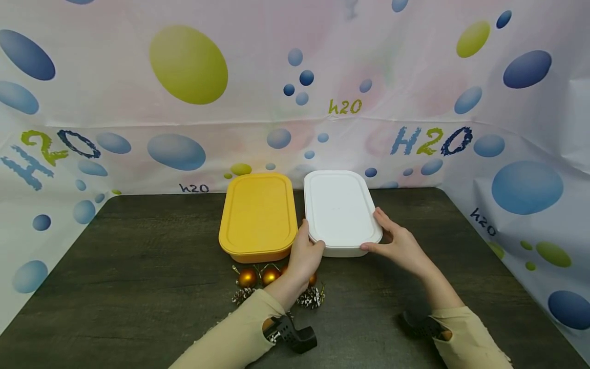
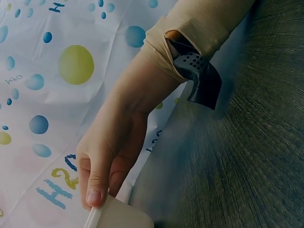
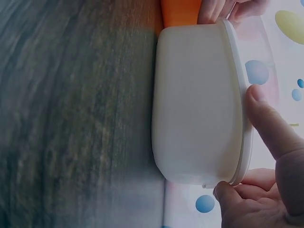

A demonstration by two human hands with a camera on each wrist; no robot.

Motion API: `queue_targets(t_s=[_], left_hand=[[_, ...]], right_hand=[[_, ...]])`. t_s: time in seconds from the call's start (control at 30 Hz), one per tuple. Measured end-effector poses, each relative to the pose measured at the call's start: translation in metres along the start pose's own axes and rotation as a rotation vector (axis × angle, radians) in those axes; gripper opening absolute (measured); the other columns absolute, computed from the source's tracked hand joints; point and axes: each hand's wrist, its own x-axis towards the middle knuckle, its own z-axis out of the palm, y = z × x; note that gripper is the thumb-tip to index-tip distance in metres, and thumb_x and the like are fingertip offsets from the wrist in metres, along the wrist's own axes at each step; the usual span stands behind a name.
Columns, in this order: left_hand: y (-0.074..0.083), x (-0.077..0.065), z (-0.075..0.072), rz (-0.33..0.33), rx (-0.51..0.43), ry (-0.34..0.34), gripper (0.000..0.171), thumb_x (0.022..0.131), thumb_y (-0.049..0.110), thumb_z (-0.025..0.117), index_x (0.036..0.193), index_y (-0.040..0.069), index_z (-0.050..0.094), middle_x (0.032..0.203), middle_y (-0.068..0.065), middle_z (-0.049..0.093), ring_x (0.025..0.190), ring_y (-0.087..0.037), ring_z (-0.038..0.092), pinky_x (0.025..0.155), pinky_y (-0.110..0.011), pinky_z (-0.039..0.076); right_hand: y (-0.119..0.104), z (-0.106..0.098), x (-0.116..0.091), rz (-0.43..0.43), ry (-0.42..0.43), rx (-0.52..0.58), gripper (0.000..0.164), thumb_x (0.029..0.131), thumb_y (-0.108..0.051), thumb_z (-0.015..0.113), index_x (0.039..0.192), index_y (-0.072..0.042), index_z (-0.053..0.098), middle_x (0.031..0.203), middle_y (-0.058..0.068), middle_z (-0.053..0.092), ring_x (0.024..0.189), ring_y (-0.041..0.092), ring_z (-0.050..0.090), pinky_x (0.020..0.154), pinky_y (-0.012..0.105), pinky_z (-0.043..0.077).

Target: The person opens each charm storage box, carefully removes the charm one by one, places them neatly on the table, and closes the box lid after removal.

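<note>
A white rectangular food container (image 1: pixel 338 207) with its white lid on stands on the dark table, one short side facing me. My left hand (image 1: pixel 305 256) holds its front left corner, thumb at the front and fingers along the left side, partly hidden. At the front right corner, my right hand (image 1: pixel 401 248) grips the container with thumb in front and fingers on the right side. The right wrist view has the right thumb (image 3: pixel 259 102) against the lid's rim (image 3: pixel 241 104). A yellow lidded container (image 1: pixel 259 215) stands close by on the left.
Golden ball ornaments (image 1: pixel 248 278) and frosted pine cones (image 1: pixel 311 297) lie in front of the yellow container, partly under the left forearm. A patterned sheet (image 1: pixel 295 123) rises behind the table (image 1: pixel 138 287) and along its sides. Each wrist bears a black device (image 1: pixel 295 335).
</note>
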Motion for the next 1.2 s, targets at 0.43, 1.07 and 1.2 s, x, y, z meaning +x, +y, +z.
queue_targets(t_s=[0.43,1.07,1.2], left_hand=[[0.0,0.001,-0.001,0.016,0.055,-0.008,0.071,0.086,-0.007,0.045,0.148,-0.009,0.011,0.155,-0.024,0.01,0.118,-0.03,0.035,0.095,-0.038,0.03],[0.005,-0.005,-0.012,-0.042,0.045,-0.143,0.075,0.089,0.001,0.047,0.15,-0.005,0.003,0.157,-0.02,0.0,0.142,-0.024,0.005,0.114,-0.041,0.015],[0.008,-0.011,-0.02,-0.051,-0.027,-0.225,0.074,0.092,0.002,0.047,0.15,-0.003,0.004,0.157,-0.018,-0.001,0.143,-0.025,0.01,0.113,-0.041,0.019]], right_hand=[[0.003,0.003,0.001,-0.008,0.016,-0.03,0.096,0.081,-0.031,0.077,0.149,0.004,0.019,0.156,0.018,0.012,0.138,0.036,0.026,0.101,0.047,0.038],[0.0,0.0,-0.001,-0.021,-0.022,-0.107,0.095,0.082,-0.037,0.075,0.149,0.004,0.02,0.156,0.018,0.014,0.138,0.038,0.024,0.099,0.054,0.039],[-0.001,-0.001,-0.002,-0.021,-0.029,-0.098,0.095,0.082,-0.037,0.075,0.149,0.004,0.02,0.156,0.017,0.014,0.138,0.038,0.025,0.101,0.053,0.037]])
